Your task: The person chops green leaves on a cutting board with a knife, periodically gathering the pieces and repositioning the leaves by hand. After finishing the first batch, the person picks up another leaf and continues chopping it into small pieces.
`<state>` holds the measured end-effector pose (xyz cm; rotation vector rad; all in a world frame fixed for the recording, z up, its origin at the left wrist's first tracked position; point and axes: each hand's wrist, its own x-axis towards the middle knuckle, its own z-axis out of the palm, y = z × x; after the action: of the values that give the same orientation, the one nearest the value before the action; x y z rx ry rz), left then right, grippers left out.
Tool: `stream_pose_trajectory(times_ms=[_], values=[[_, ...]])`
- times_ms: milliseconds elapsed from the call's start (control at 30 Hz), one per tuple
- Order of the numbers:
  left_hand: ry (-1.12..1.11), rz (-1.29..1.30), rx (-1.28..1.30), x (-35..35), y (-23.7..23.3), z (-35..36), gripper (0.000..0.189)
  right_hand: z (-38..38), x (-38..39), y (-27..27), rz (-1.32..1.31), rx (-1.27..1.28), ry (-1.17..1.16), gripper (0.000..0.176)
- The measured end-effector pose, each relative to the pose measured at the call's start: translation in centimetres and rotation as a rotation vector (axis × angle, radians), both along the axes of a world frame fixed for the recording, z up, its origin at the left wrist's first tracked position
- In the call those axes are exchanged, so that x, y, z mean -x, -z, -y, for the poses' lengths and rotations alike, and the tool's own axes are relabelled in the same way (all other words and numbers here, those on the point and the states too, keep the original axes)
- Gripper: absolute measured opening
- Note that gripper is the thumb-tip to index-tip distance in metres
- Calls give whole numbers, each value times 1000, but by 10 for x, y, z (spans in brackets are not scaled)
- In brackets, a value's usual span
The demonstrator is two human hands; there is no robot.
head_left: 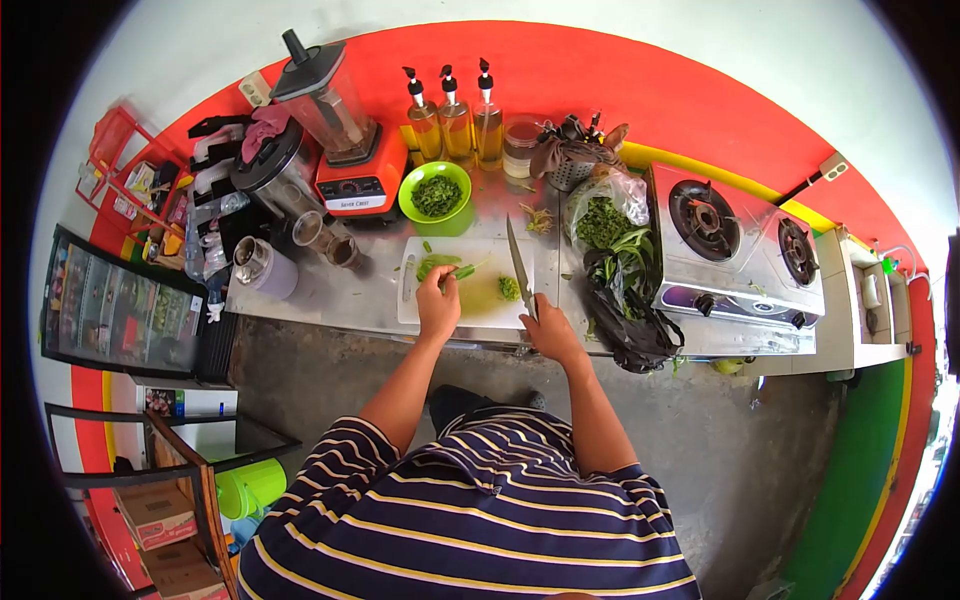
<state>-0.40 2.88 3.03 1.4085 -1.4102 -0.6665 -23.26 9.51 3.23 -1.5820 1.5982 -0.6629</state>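
My left hand (pixel 437 302) is closed on a green stalk (pixel 466 271) above the left part of a white cutting board (pixel 420 245). Wrapped around the handle of a long kitchen knife (pixel 519 262) is my right hand (pixel 551 329), over the board's right side. The blade points away from me, apart from the stalk. A small pile of chopped greens (pixel 509 289) lies on the board left of the knife. More green pieces (pixel 427 267) rest just beyond my left fingers. Behind the board, a lime-green bowl (pixel 436 225) holds chopped leaves (pixel 437 196).
An orange-based blender (pixel 355 185) and three oil bottles (pixel 455 130) stand along the back. Cups (pixel 325 236) and a lilac container (pixel 265 267) are at left. Right of the board, bags of leafy greens (pixel 622 270) sit against a two-burner gas stove (pixel 740 250).
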Motion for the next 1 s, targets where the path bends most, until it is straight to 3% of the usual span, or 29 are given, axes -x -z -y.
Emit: stream_pose_trajectory(times_ms=[67, 200, 300, 400, 467, 733, 800, 933, 1000], values=[[25, -111, -67, -1, -1, -5, 13, 5, -2, -6, -10, 24, -15, 36], [51, -87, -111, -3, 2, -10, 15, 17, -9, -28, 100, -84, -88, 38], [-22, -17, -79, -10, 18, -16, 14, 22, -13, -25, 107, -57, -155, 38], [19, 128, -41, -28, 42, -19, 12, 34, -12, -26, 84, -65, -217, 38], [107, 252, -147, -38, 45, -23, 13, 41, -13, -27, 23, -154, -232, 38], [268, 524, -221, -75, 29, -9, 21, 43, -39, -5, -4, -174, -118, 40], [305, 626, 45, -73, 18, -9, 24, 42, -50, 8, -98, 0, -56, 36], [455, 579, 31, -72, 19, -9, 29, 27, -77, 13, -328, 55, 42, 39], [551, 607, 63, -73, 32, -12, 33, 17, -90, 12, -351, -67, 173, 44]])
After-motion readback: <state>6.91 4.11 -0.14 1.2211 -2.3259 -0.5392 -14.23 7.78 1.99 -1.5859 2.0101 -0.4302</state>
